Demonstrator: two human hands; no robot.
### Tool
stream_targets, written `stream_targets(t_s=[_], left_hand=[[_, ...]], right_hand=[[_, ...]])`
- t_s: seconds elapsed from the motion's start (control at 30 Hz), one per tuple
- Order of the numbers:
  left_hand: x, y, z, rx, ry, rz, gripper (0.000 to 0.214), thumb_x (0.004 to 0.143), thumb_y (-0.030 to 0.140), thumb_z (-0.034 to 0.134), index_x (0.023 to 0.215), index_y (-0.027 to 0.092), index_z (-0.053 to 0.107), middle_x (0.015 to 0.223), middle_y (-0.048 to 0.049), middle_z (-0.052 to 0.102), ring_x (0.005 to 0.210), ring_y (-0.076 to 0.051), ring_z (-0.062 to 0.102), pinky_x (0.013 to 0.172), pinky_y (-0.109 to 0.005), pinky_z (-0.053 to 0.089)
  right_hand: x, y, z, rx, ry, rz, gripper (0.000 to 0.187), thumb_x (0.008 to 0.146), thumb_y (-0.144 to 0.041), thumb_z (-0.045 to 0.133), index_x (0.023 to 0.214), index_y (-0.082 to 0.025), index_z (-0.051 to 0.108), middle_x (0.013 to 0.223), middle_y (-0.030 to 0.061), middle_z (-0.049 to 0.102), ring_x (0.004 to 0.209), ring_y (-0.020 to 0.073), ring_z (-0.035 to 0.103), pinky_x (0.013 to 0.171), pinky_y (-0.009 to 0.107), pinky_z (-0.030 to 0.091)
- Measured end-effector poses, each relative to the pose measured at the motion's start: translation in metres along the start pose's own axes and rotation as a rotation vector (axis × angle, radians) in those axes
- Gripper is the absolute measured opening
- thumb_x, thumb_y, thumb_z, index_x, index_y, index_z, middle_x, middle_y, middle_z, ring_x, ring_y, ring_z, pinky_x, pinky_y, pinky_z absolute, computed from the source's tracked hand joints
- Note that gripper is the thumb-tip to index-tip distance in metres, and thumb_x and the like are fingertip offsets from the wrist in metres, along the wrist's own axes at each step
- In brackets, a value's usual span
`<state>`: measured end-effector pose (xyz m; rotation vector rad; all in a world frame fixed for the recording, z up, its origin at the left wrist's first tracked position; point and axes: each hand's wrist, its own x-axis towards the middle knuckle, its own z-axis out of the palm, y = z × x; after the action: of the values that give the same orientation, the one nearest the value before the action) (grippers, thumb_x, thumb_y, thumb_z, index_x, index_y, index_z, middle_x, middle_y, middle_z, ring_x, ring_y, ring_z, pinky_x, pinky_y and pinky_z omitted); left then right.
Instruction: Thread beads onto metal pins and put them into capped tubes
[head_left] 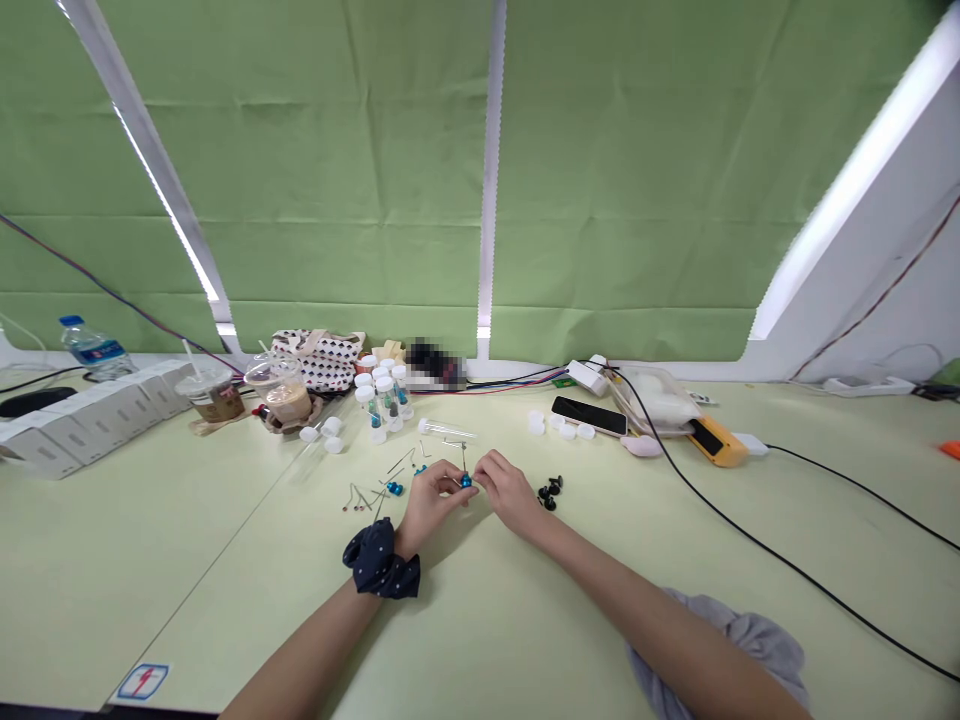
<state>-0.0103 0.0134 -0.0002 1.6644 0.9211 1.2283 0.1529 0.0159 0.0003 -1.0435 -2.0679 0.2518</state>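
My left hand [433, 503] is closed in a pinch around a small shiny blue part [466, 481] above the table. A thin metal rod [464, 458] stands up from that part. My right hand [511, 492] is closed right beside it, fingertips pressed together close to the blue part; whatever they hold is too small to make out. Left of my hands lie another blue part [394, 488] and several thin bent metal rods [360, 497]. Several small black pieces [551, 492] lie to the right of my right hand. Beyond my hands rests a clear tube [447, 430].
White-capped clear tubes [386, 395] stand at the back, with loose white caps [331, 428] nearby. Drink cups [279, 390] and white boxes [97, 415] are at left. A phone [589, 416], an orange-cased device [718, 442] and a black cable [720, 515] lie at right.
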Motion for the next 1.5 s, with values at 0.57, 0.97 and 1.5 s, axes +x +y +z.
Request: stream_targets(t_s=[0.57,0.97,1.5], left_hand=[[0.004,-0.005,-0.008,-0.006,-0.001,-0.136,0.031,0.067,0.039,0.068,0.081,0.014,0.057,0.057,0.0003,0.059,0.049,-0.012,0.057,0.05,-0.024,0.042],[0.003,-0.006,-0.009,0.007,-0.08,-0.146,0.029,0.067,0.039,0.066,0.079,0.015,0.055,0.057,0.0017,0.056,0.049,-0.012,0.056,0.049,-0.023,0.042],[0.006,-0.014,-0.012,-0.001,0.072,-0.101,0.025,0.073,0.035,0.062,0.09,0.017,0.054,0.076,-0.0017,0.063,0.065,-0.015,0.064,0.06,-0.025,0.046]], right_hand=[[0.002,0.013,-0.01,-0.372,-0.128,-0.192,0.017,0.09,-0.015,0.036,0.083,-0.019,0.05,0.082,0.0034,0.047,0.062,0.0126,0.047,0.052,0.024,0.03],[0.001,0.015,-0.005,-0.38,-0.154,-0.196,0.018,0.087,-0.011,0.04,0.076,-0.02,0.051,0.074,0.0024,0.048,0.06,0.0137,0.044,0.054,0.026,0.028],[0.006,0.053,-0.022,-0.293,-0.311,0.212,0.023,0.073,-0.007,0.055,0.054,-0.018,0.062,0.065,0.0032,0.059,0.06,0.0141,0.055,0.06,0.026,0.035]])
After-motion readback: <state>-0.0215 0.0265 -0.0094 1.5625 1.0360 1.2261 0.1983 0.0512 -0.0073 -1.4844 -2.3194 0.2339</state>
